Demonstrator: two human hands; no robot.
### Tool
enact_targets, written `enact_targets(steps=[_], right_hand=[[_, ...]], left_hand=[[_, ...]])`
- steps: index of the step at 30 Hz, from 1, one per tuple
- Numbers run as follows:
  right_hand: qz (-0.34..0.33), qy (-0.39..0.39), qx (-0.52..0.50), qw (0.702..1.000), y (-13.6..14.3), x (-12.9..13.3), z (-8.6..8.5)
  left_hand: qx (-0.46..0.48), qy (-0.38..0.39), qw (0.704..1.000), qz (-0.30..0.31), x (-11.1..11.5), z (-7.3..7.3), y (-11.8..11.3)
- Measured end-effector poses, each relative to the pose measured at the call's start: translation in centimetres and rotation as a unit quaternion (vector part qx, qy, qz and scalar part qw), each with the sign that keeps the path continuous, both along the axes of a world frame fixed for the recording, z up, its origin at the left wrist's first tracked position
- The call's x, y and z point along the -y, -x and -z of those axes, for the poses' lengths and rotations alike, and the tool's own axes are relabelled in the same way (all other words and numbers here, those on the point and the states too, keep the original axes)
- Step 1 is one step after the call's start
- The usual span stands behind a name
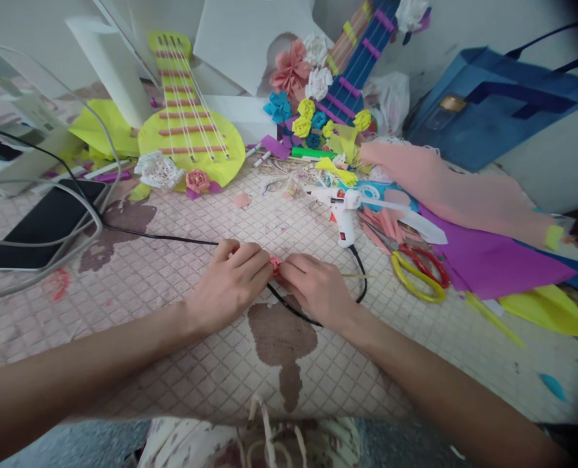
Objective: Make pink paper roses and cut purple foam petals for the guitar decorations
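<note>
A small coral-pink piece of crumpled paper (275, 266) shows between the fingertips of both hands, above the middle of the table. My left hand (237, 276) is closed, pinching it from the left side. From the right, the bent fingers of my right hand (313, 283) press on it too. Most of the paper is hidden by the fingers, so its full shape does not show. The black cord (293, 309) of the white glue gun (341, 211) runs beneath both hands. That glue gun lies just beyond my right hand.
Red-and-yellow-handled scissors (418, 276) lie at right, near purple paper (500, 253) and a long pink sheet (454, 179). At the back lean a yellow paper guitar (191, 140) and a blue one (357, 71) with paper flowers. A dark phone-like slab (45, 224) and cables are on the left.
</note>
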State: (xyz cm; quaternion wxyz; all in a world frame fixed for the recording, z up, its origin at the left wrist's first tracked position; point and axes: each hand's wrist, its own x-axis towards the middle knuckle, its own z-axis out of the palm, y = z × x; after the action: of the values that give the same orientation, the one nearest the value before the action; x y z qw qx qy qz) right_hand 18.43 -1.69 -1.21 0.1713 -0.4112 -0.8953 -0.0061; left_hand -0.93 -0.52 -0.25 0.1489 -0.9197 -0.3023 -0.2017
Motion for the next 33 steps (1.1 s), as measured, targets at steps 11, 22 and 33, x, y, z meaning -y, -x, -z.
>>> enact_targets(steps=[11, 22, 33], right_hand=[[0.018, 0.067, -0.055, 0.996, -0.6, 0.2, -0.5], [0.007, 0.075, -0.025, 0.997, -1.3, 0.2, -1.2], [0.035, 0.166, 0.117, 0.979, -5.4, 0.4, -5.6]], left_hand=[[0.082, 0.048, 0.996, 0.001, -0.1, -0.1, 0.1], [0.105, 0.061, 0.993, 0.002, -0.3, 0.2, 0.1], [0.107, 0.069, 0.992, 0.008, -0.3, 0.0, 0.2]])
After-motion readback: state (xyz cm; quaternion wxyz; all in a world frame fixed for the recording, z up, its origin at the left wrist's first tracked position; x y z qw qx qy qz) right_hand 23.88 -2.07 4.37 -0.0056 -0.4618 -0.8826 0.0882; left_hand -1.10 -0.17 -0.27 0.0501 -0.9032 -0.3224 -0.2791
